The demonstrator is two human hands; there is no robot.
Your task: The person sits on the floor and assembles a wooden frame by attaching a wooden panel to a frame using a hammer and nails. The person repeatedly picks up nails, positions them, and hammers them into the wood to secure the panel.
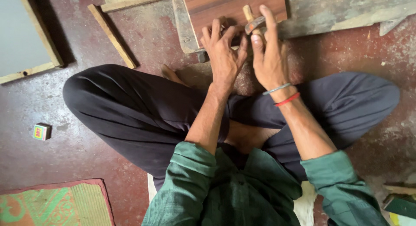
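While you sit cross-legged on the dusty red floor [143,39], your right hand [269,61] grips a small hammer [253,23] over the brown wooden board [225,7]. Your left hand [223,52] rests half open on the board's near edge, fingers spread, holding nothing I can see. A little bright box [41,131] lies far left, near a green and orange mat [52,204].

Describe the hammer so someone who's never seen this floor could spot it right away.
Start at the reddish-brown laminate board lying on the floor at the top centre, in front of the seated person's crossed legs. At its near edge, the right hand rests on a small hammer. It has a pale wooden handle and a grey metal head, unlike the loose wooden strips lying to the left.
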